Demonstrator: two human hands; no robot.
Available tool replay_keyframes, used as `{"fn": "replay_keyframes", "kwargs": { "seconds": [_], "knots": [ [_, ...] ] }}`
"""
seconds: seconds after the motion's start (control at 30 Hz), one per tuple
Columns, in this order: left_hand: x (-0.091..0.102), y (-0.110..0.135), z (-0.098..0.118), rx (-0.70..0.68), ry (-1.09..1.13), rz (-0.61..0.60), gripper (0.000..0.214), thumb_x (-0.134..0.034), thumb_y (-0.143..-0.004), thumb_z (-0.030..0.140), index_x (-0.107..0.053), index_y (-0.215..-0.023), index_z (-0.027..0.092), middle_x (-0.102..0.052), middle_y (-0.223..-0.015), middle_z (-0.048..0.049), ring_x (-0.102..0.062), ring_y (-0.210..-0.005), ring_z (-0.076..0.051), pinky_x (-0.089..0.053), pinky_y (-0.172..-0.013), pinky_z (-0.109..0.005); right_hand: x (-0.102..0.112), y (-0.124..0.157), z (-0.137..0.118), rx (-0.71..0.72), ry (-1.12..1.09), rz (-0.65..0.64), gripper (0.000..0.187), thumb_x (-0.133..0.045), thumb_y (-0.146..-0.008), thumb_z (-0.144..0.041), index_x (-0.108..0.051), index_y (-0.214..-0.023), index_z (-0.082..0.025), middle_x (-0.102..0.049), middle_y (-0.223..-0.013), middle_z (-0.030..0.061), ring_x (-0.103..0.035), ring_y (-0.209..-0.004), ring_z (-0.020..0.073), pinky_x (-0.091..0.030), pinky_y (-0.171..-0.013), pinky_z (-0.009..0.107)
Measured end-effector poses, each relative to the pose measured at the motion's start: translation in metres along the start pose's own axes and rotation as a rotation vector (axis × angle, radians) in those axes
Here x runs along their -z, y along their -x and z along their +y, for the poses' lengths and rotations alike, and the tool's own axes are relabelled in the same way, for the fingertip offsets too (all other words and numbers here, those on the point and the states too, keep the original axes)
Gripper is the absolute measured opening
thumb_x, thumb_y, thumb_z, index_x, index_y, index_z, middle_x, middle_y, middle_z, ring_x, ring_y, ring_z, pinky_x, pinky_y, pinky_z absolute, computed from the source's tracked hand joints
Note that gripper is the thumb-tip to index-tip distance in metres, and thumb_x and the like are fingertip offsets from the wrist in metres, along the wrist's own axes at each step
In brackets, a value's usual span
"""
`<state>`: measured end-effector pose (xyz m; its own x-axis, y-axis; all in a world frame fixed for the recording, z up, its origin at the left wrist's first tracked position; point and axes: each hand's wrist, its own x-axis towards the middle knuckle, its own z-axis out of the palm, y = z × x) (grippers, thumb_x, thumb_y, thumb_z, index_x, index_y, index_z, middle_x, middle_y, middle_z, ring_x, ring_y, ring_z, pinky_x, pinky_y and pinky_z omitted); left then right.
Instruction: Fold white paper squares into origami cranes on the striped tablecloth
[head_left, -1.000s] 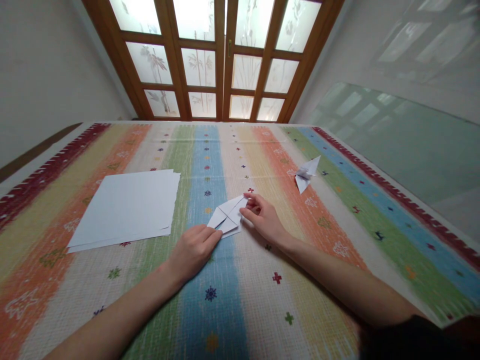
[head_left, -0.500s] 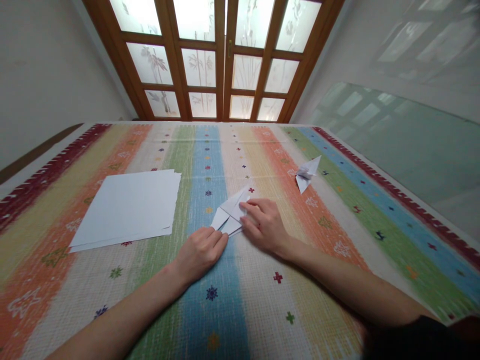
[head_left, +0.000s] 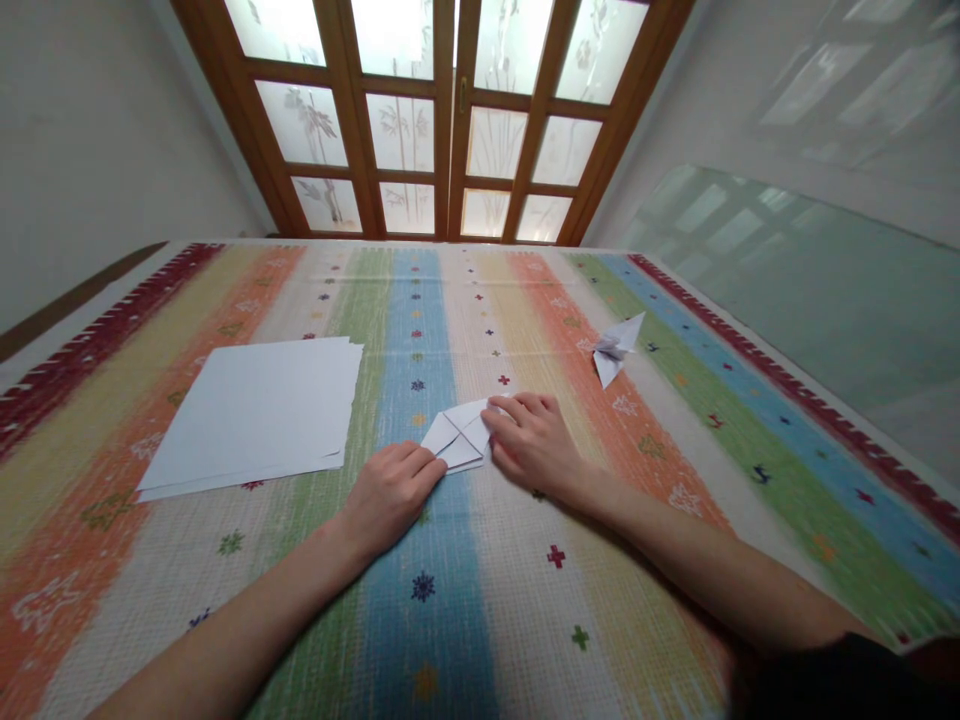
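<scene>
A folded piece of white paper [head_left: 459, 436] lies on the tablecloth between my hands, with crossing creases and layered flaps on top. My left hand [head_left: 396, 490] has its fingers closed on the paper's near left corner. On the opposite side, my right hand [head_left: 531, 440] grips the right edge, its fingertips pressed over the flap and its thumb tucked close by. The part of the paper under my right fingers is hidden.
A stack of white paper sheets [head_left: 255, 415] lies to the left. Farther off on the right sits a folded paper crane-like figure [head_left: 616, 348]. A striped tablecloth [head_left: 420, 640] covers the table. Wooden glazed doors [head_left: 450, 130] stand beyond its far edge.
The paper's raised upper flap has come down, so the piece looks flatter and lower. My right hand has shifted slightly right with the flap; my left hand has moved slightly left.
</scene>
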<state>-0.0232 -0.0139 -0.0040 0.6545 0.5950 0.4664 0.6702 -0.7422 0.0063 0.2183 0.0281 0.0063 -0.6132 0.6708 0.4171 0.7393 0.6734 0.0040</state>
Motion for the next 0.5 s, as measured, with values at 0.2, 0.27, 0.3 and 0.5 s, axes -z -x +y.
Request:
{"fn": "replay_keyframes", "kwargs": {
  "seconds": [0.2,0.27,0.3,0.5],
  "knots": [
    [0.0,-0.001,0.0,-0.001,0.002,0.011,0.024,-0.045,-0.098,0.017,-0.064,-0.084,0.016,-0.063,-0.074,-0.0042,-0.056,-0.071,-0.019,-0.046,-0.062,-0.031,-0.012,0.005,-0.002,-0.321,-0.425,0.335,0.081,-0.055,-0.084,-0.021,-0.012,-0.153,-0.021,-0.036,-0.148,0.0197,-0.052,-0.12,0.0297,-0.045,-0.095,0.05],
    [0.0,-0.001,0.001,-0.01,-0.006,0.023,0.026,-0.043,-0.099,0.018,-0.064,-0.084,0.016,-0.064,-0.074,-0.0043,-0.057,-0.07,-0.019,-0.046,-0.062,-0.031,-0.012,0.006,-0.006,-0.205,-0.569,0.267,0.077,-0.052,-0.087,-0.022,-0.012,-0.153,-0.021,-0.043,-0.144,0.0188,-0.058,-0.113,0.026,-0.05,-0.092,0.046],
    [0.0,-0.001,0.001,-0.018,-0.014,0.031,0.027,-0.042,-0.1,0.018,-0.064,-0.084,0.015,-0.064,-0.073,-0.0042,-0.057,-0.069,-0.019,-0.046,-0.062,-0.031,-0.011,0.007,-0.009,-0.083,-0.588,0.206,0.07,-0.05,-0.089,-0.022,-0.02,-0.152,-0.021,-0.049,-0.141,0.0173,-0.059,-0.113,0.0254,-0.051,-0.091,0.045],
    [0.003,0.001,0.001,-0.092,-0.064,0.09,0.031,-0.037,-0.101,0.017,-0.066,-0.091,0.013,-0.069,-0.079,-0.0063,-0.062,-0.068,-0.018,-0.049,-0.06,-0.031,-0.005,0.011,-0.027,0.327,-0.295,0.14,0.031,-0.051,-0.092,-0.022,-0.06,-0.121,-0.015,-0.068,-0.12,0.0113,-0.059,-0.112,0.0263,-0.047,-0.093,0.044]
  ]
}}
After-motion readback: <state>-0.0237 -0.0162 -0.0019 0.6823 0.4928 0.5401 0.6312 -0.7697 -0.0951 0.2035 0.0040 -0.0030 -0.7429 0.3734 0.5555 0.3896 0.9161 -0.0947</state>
